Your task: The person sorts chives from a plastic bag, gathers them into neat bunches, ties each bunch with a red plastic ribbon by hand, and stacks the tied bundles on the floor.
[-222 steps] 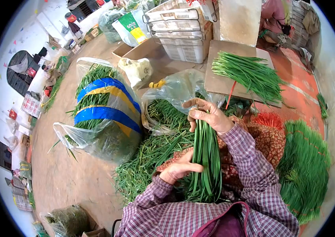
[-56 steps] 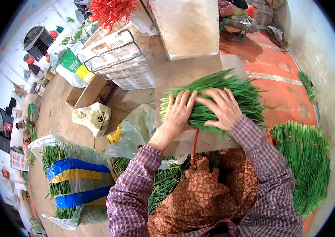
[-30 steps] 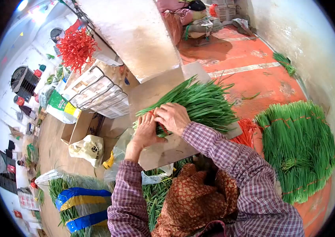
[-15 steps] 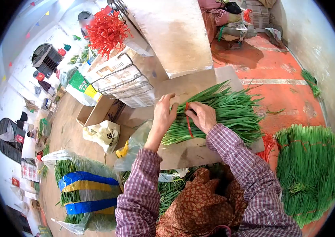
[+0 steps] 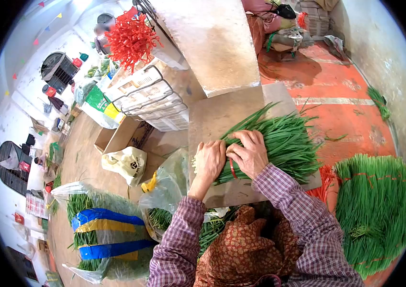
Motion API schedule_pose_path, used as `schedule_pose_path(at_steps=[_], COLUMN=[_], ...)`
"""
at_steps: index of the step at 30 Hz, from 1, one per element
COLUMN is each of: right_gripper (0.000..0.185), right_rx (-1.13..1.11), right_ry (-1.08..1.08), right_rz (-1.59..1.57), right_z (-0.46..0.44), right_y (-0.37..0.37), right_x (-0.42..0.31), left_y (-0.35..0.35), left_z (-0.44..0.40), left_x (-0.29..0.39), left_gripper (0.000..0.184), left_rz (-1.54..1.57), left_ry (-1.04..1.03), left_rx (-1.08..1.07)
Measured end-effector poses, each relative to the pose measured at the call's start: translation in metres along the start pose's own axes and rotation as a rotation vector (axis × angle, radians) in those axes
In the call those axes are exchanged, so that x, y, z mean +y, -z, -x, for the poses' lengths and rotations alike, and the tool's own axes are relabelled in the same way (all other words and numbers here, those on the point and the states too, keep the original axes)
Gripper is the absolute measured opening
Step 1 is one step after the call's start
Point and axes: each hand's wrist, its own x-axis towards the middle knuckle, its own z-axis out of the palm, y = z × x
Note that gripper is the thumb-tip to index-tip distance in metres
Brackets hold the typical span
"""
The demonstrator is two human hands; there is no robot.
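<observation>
A bunch of garlic chives (image 5: 291, 143) lies across a brown board (image 5: 212, 112), its leafy ends pointing right. A red tie (image 5: 232, 168) runs round the bunch between my hands. My left hand (image 5: 209, 160) is closed over the stems near their cut ends, which show as pale tips at its left side. Just right of it, my right hand (image 5: 249, 152) has its fingers curled over the middle of the bunch, close to the tie. The fingertips of both hands are partly hidden.
Tied chives (image 5: 375, 210) are stacked at the right, beside loose red ties (image 5: 325, 182). More red ties (image 5: 131, 40) hang by a white crate (image 5: 152, 98). A bagged bundle (image 5: 109, 232), a cream bag (image 5: 125, 164) and a cardboard box (image 5: 116, 136) stand left. A pale pillar (image 5: 207, 43) rises behind the board.
My left hand has come down from above the stem ends and closed on the bunch. My right hand has moved from pinching at the red tie to lying over the leaves.
</observation>
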Motion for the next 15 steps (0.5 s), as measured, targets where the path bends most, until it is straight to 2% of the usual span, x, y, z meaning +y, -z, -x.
schedule_pose_path(at_steps=[1,3,5,6,7,9,10,11,15], right_gripper=[0.016,0.017,0.021,0.024,0.024,0.021,0.013,0.013,0.012], right_rx=[-0.006,-0.106,-0.263,-0.324,-0.321,-0.544,-0.363,-0.361,-0.279], right_ry=[0.088,0.075,-0.003,-0.028,-0.019,-0.122,-0.015,-0.013,0.027], right_rz=[0.105,0.100,0.057,0.037,0.036,0.038,0.043,0.047,0.023], right_z=[0.000,-0.002,-0.001,0.000,-0.004,-0.009,-0.003,-0.002,0.001], right_y=[0.004,0.010,0.006,0.004,0.007,0.012,0.006,0.007,0.004], right_x=[-0.002,-0.004,0.005,0.009,0.008,0.005,0.009,0.009,0.003], left_y=[0.004,0.013,0.012,0.011,0.011,0.009,0.020,0.025,0.029], left_z=[0.005,0.014,0.018,0.017,0.015,0.016,0.011,0.005,-0.036], left_x=[0.005,0.013,0.009,0.007,0.005,0.002,0.000,-0.007,-0.044], left_gripper=[0.018,0.018,0.019,0.019,0.018,0.019,0.021,0.022,0.027], left_rz=[0.056,0.133,0.069,0.064,0.183,0.423,0.560,0.658,0.435], left_ry=[-0.011,0.068,0.027,0.028,0.072,0.156,0.247,0.339,0.324], left_rx=[0.090,0.094,-0.030,-0.023,0.005,0.055,0.042,0.055,0.038])
